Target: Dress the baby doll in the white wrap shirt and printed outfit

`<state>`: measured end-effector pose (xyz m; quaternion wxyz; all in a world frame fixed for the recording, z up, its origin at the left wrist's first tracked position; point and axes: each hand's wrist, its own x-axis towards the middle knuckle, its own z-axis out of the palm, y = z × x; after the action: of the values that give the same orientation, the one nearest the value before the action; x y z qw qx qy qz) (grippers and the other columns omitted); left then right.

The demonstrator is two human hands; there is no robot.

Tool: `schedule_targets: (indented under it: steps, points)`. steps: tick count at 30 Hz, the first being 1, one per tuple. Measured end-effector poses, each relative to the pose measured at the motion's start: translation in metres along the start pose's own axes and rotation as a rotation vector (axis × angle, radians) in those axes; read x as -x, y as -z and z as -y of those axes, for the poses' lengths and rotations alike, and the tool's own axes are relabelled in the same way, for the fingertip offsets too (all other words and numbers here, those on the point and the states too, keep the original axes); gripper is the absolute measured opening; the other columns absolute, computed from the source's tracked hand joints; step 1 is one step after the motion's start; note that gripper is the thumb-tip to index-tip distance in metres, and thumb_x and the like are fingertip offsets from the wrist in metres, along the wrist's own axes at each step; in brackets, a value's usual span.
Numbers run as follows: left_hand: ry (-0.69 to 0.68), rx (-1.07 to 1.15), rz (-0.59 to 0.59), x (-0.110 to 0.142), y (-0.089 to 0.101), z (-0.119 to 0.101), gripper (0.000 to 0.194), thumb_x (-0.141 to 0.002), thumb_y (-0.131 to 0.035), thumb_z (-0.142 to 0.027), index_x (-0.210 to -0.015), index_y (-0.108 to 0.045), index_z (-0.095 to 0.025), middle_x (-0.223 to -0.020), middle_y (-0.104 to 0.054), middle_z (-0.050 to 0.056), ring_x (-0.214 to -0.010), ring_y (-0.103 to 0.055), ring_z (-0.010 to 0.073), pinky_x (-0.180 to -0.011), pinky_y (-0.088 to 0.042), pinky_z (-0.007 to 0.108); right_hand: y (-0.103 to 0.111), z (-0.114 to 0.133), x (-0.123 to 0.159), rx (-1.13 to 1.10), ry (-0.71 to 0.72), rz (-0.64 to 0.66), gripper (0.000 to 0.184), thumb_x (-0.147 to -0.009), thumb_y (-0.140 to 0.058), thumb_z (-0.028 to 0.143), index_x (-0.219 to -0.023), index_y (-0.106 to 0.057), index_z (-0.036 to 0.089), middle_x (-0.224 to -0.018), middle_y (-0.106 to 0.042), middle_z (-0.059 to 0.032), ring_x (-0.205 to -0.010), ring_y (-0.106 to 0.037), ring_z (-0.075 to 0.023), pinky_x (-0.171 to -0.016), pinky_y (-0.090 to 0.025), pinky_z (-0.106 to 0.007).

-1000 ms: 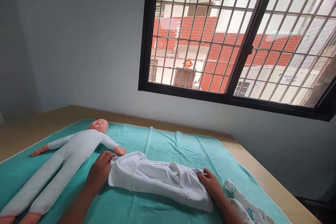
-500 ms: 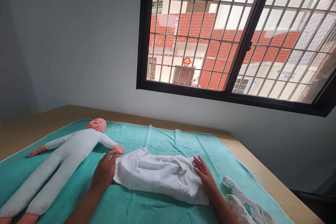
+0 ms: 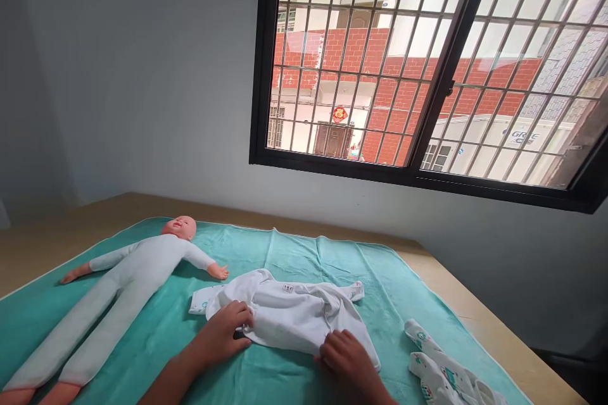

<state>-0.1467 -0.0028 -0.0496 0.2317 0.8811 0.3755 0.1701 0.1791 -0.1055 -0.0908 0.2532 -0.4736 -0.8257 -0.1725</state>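
Note:
A white baby shirt (image 3: 289,313) lies face up and rumpled on the green cloth, with a small label inside its neckline and patterned sleeve ends at both sides. At its lower left edge is my left hand (image 3: 223,332), fingertips on the fabric and thumb apart below the hem. My right hand (image 3: 346,354) has its fingers curled over the hem at the lower right; its thumb is mostly hidden. To the left, a baby doll (image 3: 142,262) with a white cloth body lies on its back, one hand near the shirt's left shoulder.
Patterned white baby clothing (image 3: 449,370) is bunched at the right. A green cloth (image 3: 294,247) covers much of the wooden surface (image 3: 470,304), which meets the wall below a barred window (image 3: 332,161).
Both hands have moved from the shirt's sleeve sides down to its lower edge. The patterned sleeve ends now show. The view has shifted slightly; the doll stays put.

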Motion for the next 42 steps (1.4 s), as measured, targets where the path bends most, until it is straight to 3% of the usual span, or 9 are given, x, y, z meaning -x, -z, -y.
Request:
schedule_targets:
  steps: [3, 6, 12, 16, 24, 30, 32, 38, 42]
  points:
    - [0.002, -0.016, -0.02, -0.003, -0.002, 0.007, 0.031, -0.074, -0.05, -0.009, -0.098, -0.062, -0.024, -0.11, -0.063, 0.002, -0.105, -0.056, 0.0197, -0.089, -0.042, 0.029, -0.006, 0.013, 0.003, 0.037, -0.035, 0.035, 0.014, -0.088, -0.053, 0.013, -0.096, -0.06, 0.022, -0.086, -0.066, -0.0032, -0.076, -0.057, -0.0198, -0.069, -0.037, -0.032]
    - [0.009, -0.076, -0.03, -0.007, -0.006, 0.012, 0.022, -0.083, -0.046, -0.014, -0.093, -0.063, -0.023, -0.105, -0.064, 0.003, -0.101, -0.058, 0.0209, -0.087, -0.042, 0.032, 0.0, 0.005, 0.002, -0.014, -0.135, 0.118, 0.013, -0.089, -0.06, 0.018, -0.1, -0.061, 0.024, -0.097, -0.067, -0.0025, -0.088, -0.059, -0.02, -0.077, -0.039, -0.032]
    - [0.047, -0.069, -0.079, -0.004, -0.009, 0.009, 0.032, -0.095, -0.038, -0.038, -0.077, -0.057, -0.02, -0.086, -0.065, 0.004, -0.082, -0.058, 0.019, -0.074, -0.041, 0.03, -0.013, -0.01, 0.006, 0.045, -0.025, 0.065, 0.013, -0.095, -0.053, 0.016, -0.086, -0.059, 0.022, -0.083, -0.065, -0.0005, -0.075, -0.058, -0.0164, -0.073, -0.038, -0.03]
    - [0.093, -0.022, -0.059, 0.001, -0.004, 0.001, 0.033, -0.093, -0.042, -0.044, -0.073, -0.055, -0.02, -0.077, -0.065, 0.001, -0.073, -0.056, 0.0165, -0.066, -0.036, 0.028, -0.011, -0.007, 0.01, -0.1, -0.143, 0.013, 0.014, -0.096, -0.049, 0.017, -0.086, -0.058, 0.022, -0.082, -0.064, -0.0014, -0.075, -0.056, -0.0163, -0.074, -0.04, -0.029]
    - [0.196, 0.145, 0.337, 0.008, 0.007, -0.018, 0.019, -0.075, -0.057, -0.033, -0.064, -0.067, -0.021, -0.068, -0.062, -0.002, -0.067, -0.054, 0.0151, -0.057, -0.033, 0.026, 0.042, -0.005, 0.005, -0.574, -0.452, 0.412, 0.012, -0.088, -0.054, 0.022, -0.079, -0.062, 0.023, -0.084, -0.067, 0.0009, -0.081, -0.059, -0.0165, -0.076, -0.043, -0.026]
    - [0.403, 0.333, 0.514, 0.014, 0.023, -0.027, 0.016, -0.066, -0.059, -0.026, -0.071, -0.074, -0.022, -0.061, -0.063, -0.002, -0.058, -0.057, 0.0155, -0.056, -0.042, 0.025, 0.041, -0.008, 0.007, -0.608, -0.547, 0.488, 0.007, -0.081, -0.06, 0.026, -0.081, -0.068, 0.025, -0.085, -0.068, 0.0007, -0.086, -0.058, -0.0192, -0.082, -0.043, -0.029]
    - [0.394, 0.364, 0.448, 0.012, 0.021, -0.024, 0.017, -0.07, -0.058, -0.03, -0.074, -0.072, -0.021, -0.061, -0.062, -0.002, -0.056, -0.057, 0.0156, -0.055, -0.043, 0.026, 0.035, -0.007, 0.006, -0.578, -0.547, 0.486, 0.009, -0.082, -0.061, 0.028, -0.078, -0.068, 0.023, -0.079, -0.067, 0.0005, -0.08, -0.058, -0.0184, -0.077, -0.042, -0.029]
    - [0.204, 0.225, -0.2, -0.018, 0.01, -0.004, 0.025, -0.088, -0.045, -0.037, -0.089, -0.065, -0.022, -0.092, -0.069, 0.003, -0.089, -0.061, 0.0197, -0.081, -0.046, 0.03, 0.022, -0.006, -0.019, -0.572, -0.562, 0.244, 0.017, -0.087, -0.055, 0.03, -0.074, -0.062, 0.021, -0.073, -0.064, -0.0002, -0.069, -0.057, -0.0162, -0.066, -0.043, -0.027]
    - [0.329, 0.0, -0.271, -0.06, 0.013, 0.006, 0.029, -0.088, -0.043, -0.032, -0.103, -0.064, -0.019, -0.112, -0.066, 0.009, -0.108, -0.058, 0.0241, -0.089, -0.042, 0.034, 0.013, -0.033, -0.058, -0.412, -0.59, 0.142, 0.012, -0.087, -0.054, 0.023, -0.094, -0.063, 0.024, -0.093, -0.068, -0.0015, -0.085, -0.062, -0.0178, -0.075, -0.047, -0.027]
